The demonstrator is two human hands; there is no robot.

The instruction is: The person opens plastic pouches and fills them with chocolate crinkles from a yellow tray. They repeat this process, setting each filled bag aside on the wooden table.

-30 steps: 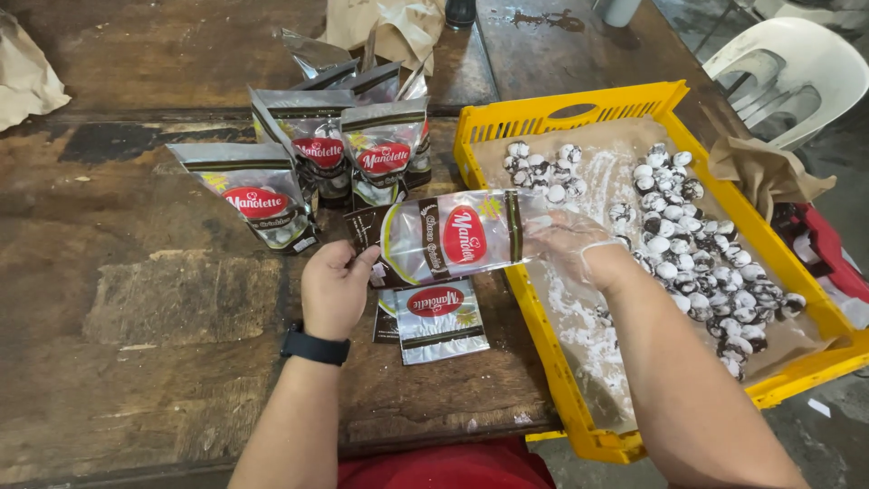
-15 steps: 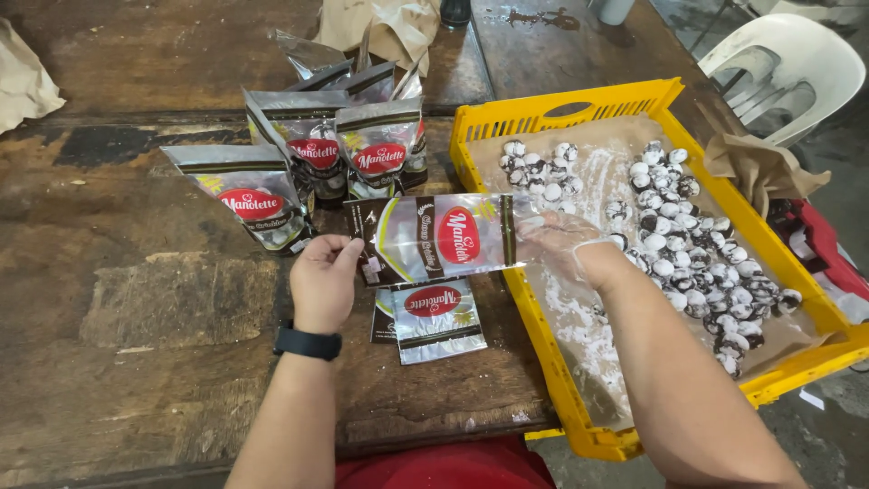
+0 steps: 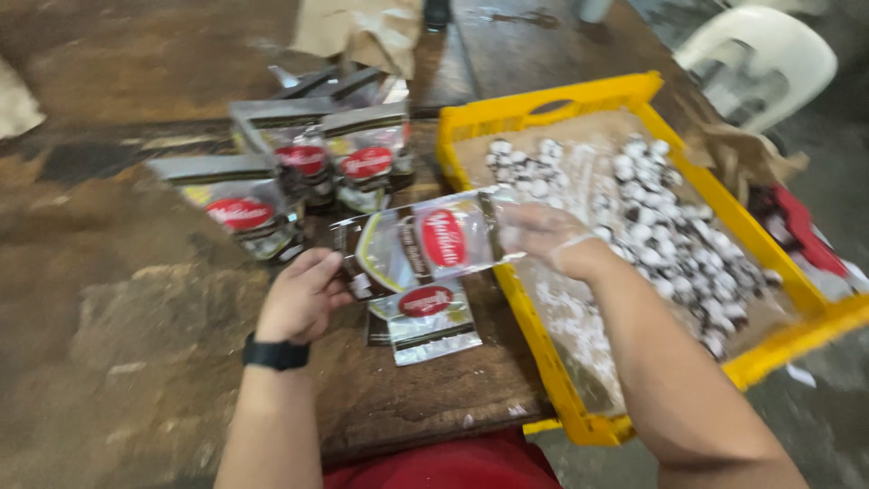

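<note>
Pouches (image 3: 308, 163) already filled stand at the back of the tabletop (image 3: 118, 380), while both hands clamp one clear pouch (image 3: 425, 244), left hand (image 3: 299, 294) at its base, right hand (image 3: 543, 237) at its mouth by the yellow crate (image 3: 579, 100) of powdered sweets (image 3: 652, 208), flat pouches (image 3: 425, 317) waiting underneath.

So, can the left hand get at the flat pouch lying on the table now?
Probably yes. The flat pouch lies uncovered just beside the left hand, but that hand is holding the clear pouch and would have to let go first.
</note>
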